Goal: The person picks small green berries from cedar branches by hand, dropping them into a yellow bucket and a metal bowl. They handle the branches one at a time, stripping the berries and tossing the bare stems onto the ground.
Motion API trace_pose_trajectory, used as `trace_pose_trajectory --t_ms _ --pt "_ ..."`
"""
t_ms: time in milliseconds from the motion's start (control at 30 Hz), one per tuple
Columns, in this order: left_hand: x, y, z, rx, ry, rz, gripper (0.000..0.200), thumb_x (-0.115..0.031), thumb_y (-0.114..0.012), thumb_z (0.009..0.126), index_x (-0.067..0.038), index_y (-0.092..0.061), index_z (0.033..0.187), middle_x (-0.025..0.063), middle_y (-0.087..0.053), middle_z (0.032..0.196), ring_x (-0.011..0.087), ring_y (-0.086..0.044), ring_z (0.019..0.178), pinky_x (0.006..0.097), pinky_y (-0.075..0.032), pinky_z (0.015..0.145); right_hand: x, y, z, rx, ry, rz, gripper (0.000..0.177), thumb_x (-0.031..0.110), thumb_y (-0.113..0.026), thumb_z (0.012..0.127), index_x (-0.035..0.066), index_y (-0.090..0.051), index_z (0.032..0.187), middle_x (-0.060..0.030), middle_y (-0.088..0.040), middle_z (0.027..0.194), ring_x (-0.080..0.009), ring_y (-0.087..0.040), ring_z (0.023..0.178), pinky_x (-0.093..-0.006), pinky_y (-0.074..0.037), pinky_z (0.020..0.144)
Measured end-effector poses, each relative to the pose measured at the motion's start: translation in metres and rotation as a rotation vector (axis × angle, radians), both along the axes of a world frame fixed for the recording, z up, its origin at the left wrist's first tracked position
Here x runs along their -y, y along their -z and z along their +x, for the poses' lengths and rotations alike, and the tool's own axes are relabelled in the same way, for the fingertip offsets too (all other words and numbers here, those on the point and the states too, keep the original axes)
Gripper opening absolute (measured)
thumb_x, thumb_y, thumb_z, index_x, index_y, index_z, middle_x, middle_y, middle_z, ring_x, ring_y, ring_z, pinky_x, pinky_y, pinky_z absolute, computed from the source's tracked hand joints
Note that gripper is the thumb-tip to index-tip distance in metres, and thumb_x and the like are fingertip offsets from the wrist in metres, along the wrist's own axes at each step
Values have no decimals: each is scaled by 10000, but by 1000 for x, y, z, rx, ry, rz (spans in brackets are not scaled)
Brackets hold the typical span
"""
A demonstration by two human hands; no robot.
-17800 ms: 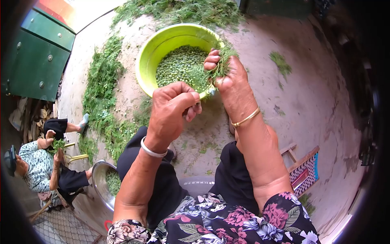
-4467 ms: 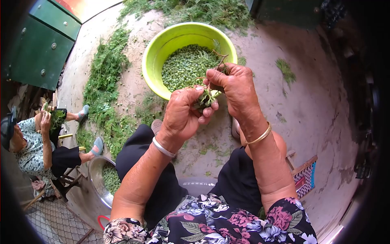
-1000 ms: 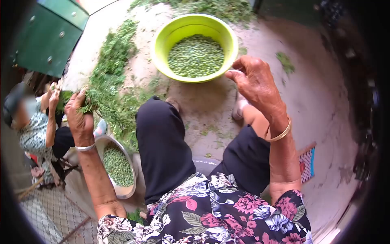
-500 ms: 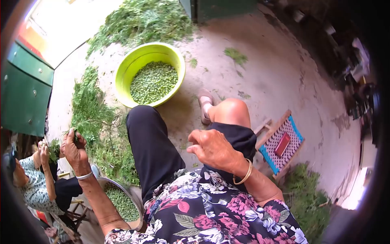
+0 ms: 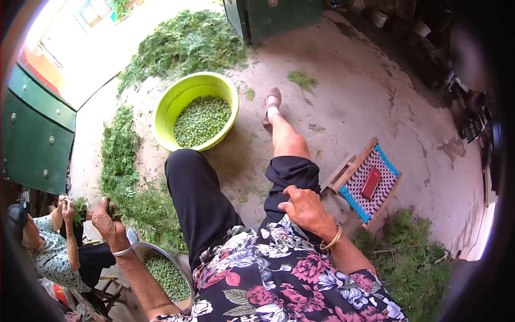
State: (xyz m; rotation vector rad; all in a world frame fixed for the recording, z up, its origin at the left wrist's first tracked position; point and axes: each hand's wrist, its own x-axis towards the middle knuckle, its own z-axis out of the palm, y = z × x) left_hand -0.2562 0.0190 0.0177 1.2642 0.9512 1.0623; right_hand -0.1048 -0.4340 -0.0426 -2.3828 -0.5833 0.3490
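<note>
Small green fruits (image 5: 201,121) are spread across the bottom of the yellow-green tub (image 5: 163,115), and here it is on the floor (image 5: 348,86), just beyond your left knee, upright, its inner wall rising well above them. Over to your left, the metal basin (image 5: 185,266) has its own load of the same fruits, partly hidden behind your left forearm. Up comes the view of your left hand (image 5: 109,225): raised near the basin, fingers curled on a small green sprig (image 5: 113,210). Your right hand (image 5: 308,210) is on your right thigh, fingers loosely bent, grasping nothing you can see. Loose greenery (image 5: 182,45) lies beyond the tub and along its left side, with another heap (image 5: 410,260) near the woven stool (image 5: 371,183), which bears a red object (image 5: 370,183). Beside you on the left, another person (image 5: 56,247) sits with both hands raised by some greenery.
</note>
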Motion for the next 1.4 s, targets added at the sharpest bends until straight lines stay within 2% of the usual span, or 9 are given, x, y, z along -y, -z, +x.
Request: trace_pose_trajectory --t_ms 233,300,433,700,900,1033,1167,1300,1400 --pt "29 -3 6 31 9 8 37 -66 -629 844 -39 -611 861 22 -576 693 136 -541 558 254 -421 479 -5 65 -21 222 -129 236 271 205 -690 732 37 -505 839 -160 -548 676 -373 -557 666 -483 -424 587" --pt "35 4 3 33 11 -189 77 -79 -634 831 -89 -560 815 27 -566 653 136 -521 500 270 -406 424 -6 51 -20 25 -106 146 252 210 -677 748 14 -546 839 -198 -601 711 -397 -594 703 -498 -452 646" --pt "53 15 8 29 85 -249 78 -102 -620 830 -95 -547 804 31 -553 619 139 -506 484 270 -392 423 -7 33 -18 -116 -88 127 309 187 -660 755 -43 -624 957 -256 -646 862 -417 -626 829 -468 -488 742" --pt "71 6 30 158 200 -237 48 -72 -614 841 -47 -578 819 50 -568 633 149 -513 486 275 -420 424 -2 6 -19 -152 50 203 284 159 -687 732 -54 -647 915 -256 -650 799 -391 -648 770 -422 -503 733" --pt "81 -20 41 196 347 -184 97 -106 -569 894 -15 -563 860 75 -551 626 178 -509 498 308 -411 462 -17 -32 -25 -106 110 408 228 71 -701 751 -67 -636 921 -201 -682 788 -262 -693 739 -332 -534 665" --pt "83 -50 39 274 465 -137 74 -87 -560 902 -15 -551 887 84 -551 623 178 -507 497 313 -407 484 -52 -36 -15 -37 -30 499 385 91 -728 740 -59 -583 1063 -209 -670 916 -300 -674 855 -350 -527 739" --pt "83 -76 32 328 579 -189 88 -107 -561 903 -30 -562 945 75 -531 608 168 -477 487 319 -379 477 -101 -45 0 399 -211 358 624 120 -756 689 -109 -476 1197 -274 -564 1158 -447 -520 1118 -452 -423 957" --pt "78 -88 25 357 726 -232 105 -129 -558 907 -42 -571 964 70 -524 613 167 -478 499 330 -413 485 -152 -54 18 401 -446 369 751 135 -758 676 -106 -392 1286 -289 -473 1282 -443 -416 1237 -456 -350 1032" --pt "90 -98 34 437 745 -358 127 -122 -546 910 -2 -563 870 71 -545 640 122 -498 536 254 -382 503 -184 -35 14 265 -593 344 875 161 -782 641 -96 -327 1342 -287 -415 1342 -446 -363 1279 -468 -334 1039"
